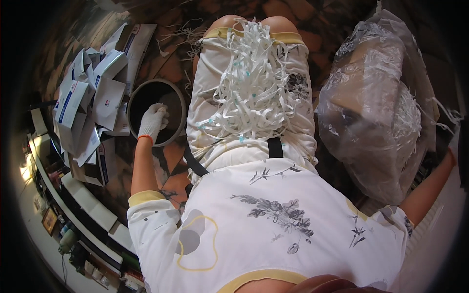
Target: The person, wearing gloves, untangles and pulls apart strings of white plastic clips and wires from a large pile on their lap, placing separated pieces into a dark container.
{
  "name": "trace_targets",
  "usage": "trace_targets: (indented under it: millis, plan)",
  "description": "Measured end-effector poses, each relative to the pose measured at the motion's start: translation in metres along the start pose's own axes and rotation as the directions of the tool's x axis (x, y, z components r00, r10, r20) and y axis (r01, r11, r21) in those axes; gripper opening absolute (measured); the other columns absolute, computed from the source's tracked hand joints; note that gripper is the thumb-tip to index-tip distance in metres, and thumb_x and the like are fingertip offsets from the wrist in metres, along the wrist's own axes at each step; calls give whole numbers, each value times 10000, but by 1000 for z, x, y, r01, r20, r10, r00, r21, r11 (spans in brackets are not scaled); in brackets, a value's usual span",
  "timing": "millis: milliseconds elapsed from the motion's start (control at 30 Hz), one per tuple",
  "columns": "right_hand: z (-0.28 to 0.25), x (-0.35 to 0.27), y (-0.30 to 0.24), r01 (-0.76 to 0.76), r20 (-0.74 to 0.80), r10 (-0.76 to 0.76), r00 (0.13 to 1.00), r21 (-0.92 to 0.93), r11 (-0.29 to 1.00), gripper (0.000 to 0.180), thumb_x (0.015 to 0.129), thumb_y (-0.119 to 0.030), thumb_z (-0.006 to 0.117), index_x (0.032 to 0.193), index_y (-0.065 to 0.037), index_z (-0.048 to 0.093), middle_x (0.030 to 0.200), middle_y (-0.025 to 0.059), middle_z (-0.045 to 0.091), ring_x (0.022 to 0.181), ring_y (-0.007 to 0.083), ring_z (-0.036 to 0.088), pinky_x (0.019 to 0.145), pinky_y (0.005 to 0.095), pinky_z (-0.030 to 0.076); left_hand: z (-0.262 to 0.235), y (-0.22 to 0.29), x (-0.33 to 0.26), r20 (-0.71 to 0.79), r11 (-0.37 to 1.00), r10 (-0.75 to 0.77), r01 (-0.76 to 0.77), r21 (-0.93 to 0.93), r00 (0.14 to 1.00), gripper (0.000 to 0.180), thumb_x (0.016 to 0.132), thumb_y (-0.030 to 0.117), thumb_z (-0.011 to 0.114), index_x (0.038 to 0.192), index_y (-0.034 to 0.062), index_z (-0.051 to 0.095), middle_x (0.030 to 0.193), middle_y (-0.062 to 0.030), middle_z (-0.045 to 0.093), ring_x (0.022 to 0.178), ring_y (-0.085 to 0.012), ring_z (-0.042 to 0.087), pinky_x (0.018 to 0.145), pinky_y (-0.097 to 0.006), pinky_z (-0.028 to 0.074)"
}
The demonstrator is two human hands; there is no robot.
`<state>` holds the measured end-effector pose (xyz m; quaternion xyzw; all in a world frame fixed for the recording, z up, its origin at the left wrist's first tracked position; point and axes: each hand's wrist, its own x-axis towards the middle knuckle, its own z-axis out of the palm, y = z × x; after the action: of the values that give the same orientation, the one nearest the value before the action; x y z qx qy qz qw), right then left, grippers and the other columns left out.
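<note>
i see a big plastic bag [349, 151] of white strips [406, 117] at right, white boxes [108, 105] at left and a loose heap [251, 83] on the lap, so i judge plenty is left, nothing clearly finished. over the bucket [183, 110], the left hand [155, 120] curls its gloved fingers, pinching what i can't tell; the right hand, fingers included, is out of sight, and the bucket's bottom is too dark.

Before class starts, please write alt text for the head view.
A gloved left hand is at the mouth of a round bucket; white straps lie heaped on the person's lap. Cartons lie left, a clear plastic bag right.
</note>
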<state>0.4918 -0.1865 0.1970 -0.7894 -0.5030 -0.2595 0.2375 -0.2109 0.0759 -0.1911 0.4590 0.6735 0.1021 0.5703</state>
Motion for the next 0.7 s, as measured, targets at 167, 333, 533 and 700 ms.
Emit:
trace_targets:
  millis: [167,333,533,700]
  plan:
    - [2,-19,97,-36,665,286,690,-364,931,422,925,-281,548,1262,-26,536,1162,132,615,997,231,613,809,349,520,18,13,-10,-75,968,-23,41,247,997,460,878,181,615,1300,30,515,970,-113,669,688,-165,637,558,-298,495]
    - [25,-42,20,-430,336,563,755,-394,812,443,929,-365,562,1260,-72,578,1189,96,624,1062,199,594,806,298,501,14,23,-10,-72,964,113,-92,248,991,348,914,293,569,1095,5,640,785,-94,663,614,-163,605,591,-292,472]
    - [83,-83,-166,-284,447,148,882,254,925,331,900,-41,571,1230,-35,592,1125,65,632,1009,145,600,842,254,485,35,76,-32,-127,952,232,-199,234,964,387,943,353,547,838,0,666,661,-55,613,590,-130,545,580,-277,428]
    - [174,-133,-285,276,456,-524,719,505,818,351,791,-40,645,1134,-108,622,972,44,644,898,192,632,790,313,522,73,114,-55,-140,868,484,-495,-49,864,326,956,308,570,824,27,671,643,15,577,566,-56,479,531,-223,377]
